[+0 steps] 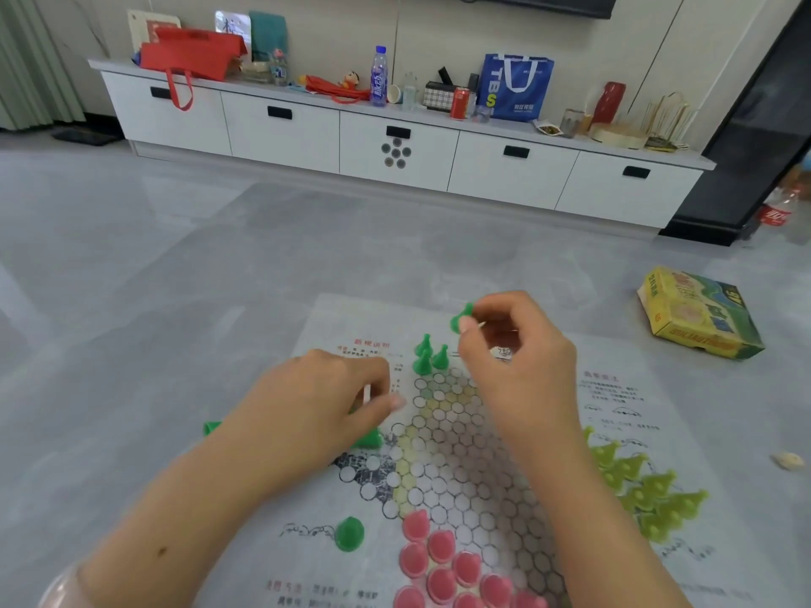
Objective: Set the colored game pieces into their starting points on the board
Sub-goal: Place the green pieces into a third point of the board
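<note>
A paper Chinese-checkers board (623, 414) lies on the grey floor. My right hand (513, 357) pinches a dark green piece (461, 319) above the board's far point, where three green pieces (430, 355) stand. My left hand (324, 401) hovers over the board's left side with fingers curled; green shows under it (371, 438), and whether it holds a piece is unclear. Another green piece (349, 534) lies loose near the front left. Pink pieces (443, 559) fill the near point, and yellow-green pieces (649, 493) fill the right point.
A yellow and green game box (697, 313) lies on the floor at right. A small pale scrap (788, 459) sits beyond the board's right edge. A white low cabinet (395, 142) with bags, bottles and cans runs along the far wall.
</note>
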The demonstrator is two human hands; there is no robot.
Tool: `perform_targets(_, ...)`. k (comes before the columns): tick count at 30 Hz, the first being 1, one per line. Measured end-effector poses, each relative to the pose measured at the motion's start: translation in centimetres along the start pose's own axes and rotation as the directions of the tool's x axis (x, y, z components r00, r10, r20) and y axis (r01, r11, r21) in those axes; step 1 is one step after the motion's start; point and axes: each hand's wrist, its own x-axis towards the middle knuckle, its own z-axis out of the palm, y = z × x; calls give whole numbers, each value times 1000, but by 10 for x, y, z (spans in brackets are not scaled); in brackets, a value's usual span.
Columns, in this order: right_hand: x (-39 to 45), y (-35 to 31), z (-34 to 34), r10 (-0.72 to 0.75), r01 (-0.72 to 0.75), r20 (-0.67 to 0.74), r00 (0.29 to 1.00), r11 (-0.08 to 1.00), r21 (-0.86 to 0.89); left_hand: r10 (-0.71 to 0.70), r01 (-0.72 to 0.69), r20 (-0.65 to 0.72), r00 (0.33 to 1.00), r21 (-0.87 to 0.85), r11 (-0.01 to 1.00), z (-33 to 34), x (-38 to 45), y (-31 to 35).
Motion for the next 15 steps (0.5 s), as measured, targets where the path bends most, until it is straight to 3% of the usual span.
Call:
perform_targets(3,5,9,-12,161,-162,-73,984,987,-10,5,-24,165,986,108,994,2,0,-2)
perform_targets(6,5,22,-16,263,-259,-7,965,946,-193,12,-53,258,966,153,987,5,1,-2)
perform_targets(10,1,34,-10,321,-292,50,946,906,-305,20,-69,246,969,190,979,7,3,-3)
perform_targets(15,-1,35,-3,249,-210,82,965,921,-329,55,-72,117,992,141,987,10,1,-5)
